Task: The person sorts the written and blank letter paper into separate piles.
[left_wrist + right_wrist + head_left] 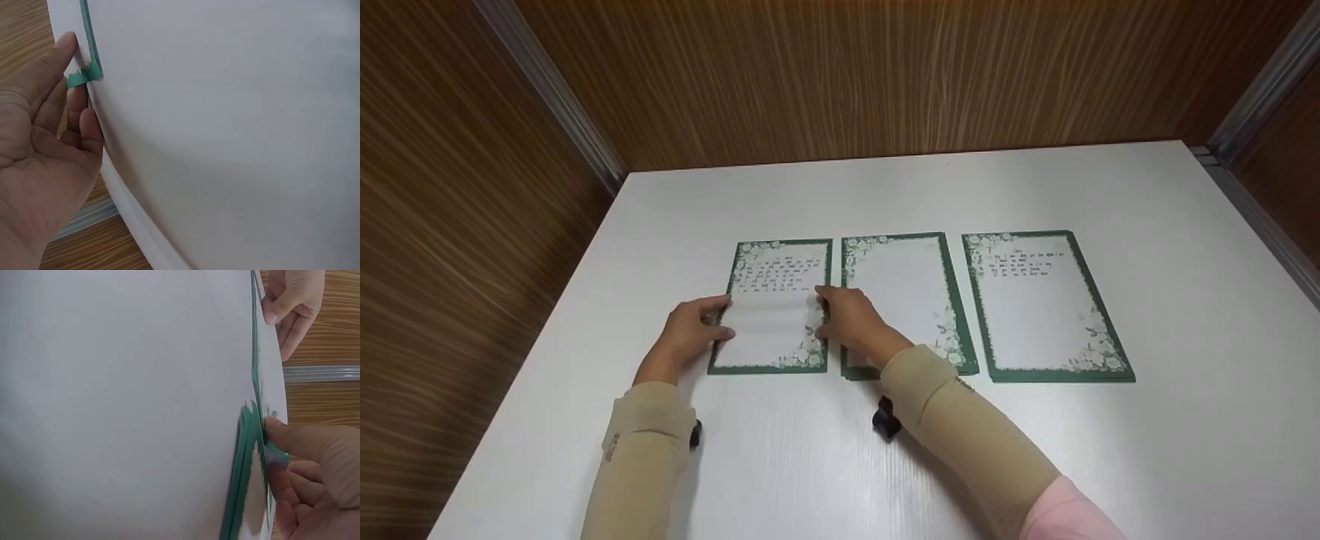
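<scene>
The left sheet of paper (769, 322) has a green floral border and handwritten lines on its upper half. Faint shading runs across its middle. My left hand (686, 330) holds its left edge, with the thumb on the paper near the lower part. In the left wrist view, the thumb of that hand (45, 135) lies over the sheet's green-bordered corner (84, 76). Opposite it, my right hand (855, 319) grips the right edge between thumb and fingers. The right wrist view shows the right hand (315, 467) with its thumb on the paper's margin.
A middle stack of bordered paper (896, 300) with no visible writing lies right beside the held sheet, partly under the right hand. Farther right is another bordered stack (1035, 315) with handwriting on top. All lie on a white table (780, 450) against wood-grain panels (885, 75).
</scene>
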